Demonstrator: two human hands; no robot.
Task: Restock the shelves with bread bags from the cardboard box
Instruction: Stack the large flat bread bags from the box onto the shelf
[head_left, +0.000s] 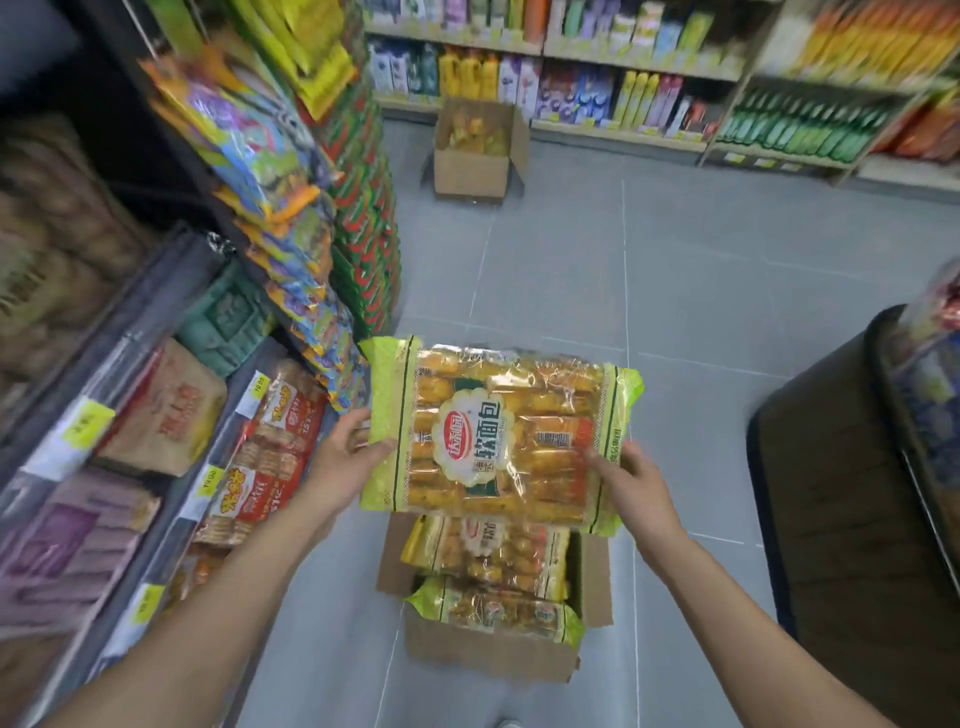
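Both hands are holding one bread bag (498, 436) flat in the air, directly above the cardboard box (493, 644) on the floor.

Risks, as judged from this view:
- The wrapper is looking glossy and slack. Each grip is sitting at an edge only, so the bag may be sagging in the middle; a slip on either side would likely be dropping it back onto the box or the floor tiles.
- Squeezing harder to prevent that could be crushing the soft rolls inside.
- The shelves (156, 415) on the left are already looking crowded with other packets. Pushing the bag in without a clear gap could be knocking a neighbouring packet off, or snagging the bag's end seal on the shelf rail with its price tags (85, 421).
- Scene is blurring at the edges, so a free slot cannot be picked out here.

Hand pose:
- Left hand (345, 457): closed on the bag's left sealed end, thumb lying on top, fingers going underneath; forearm reaching in from lower left.
- Right hand (631, 486): gripping the bag's lower right corner, fingers on the printed face; forearm coming in from lower right.

More bread bags (488, 551) are lying in the box below, so restocking is appearing far from finished.
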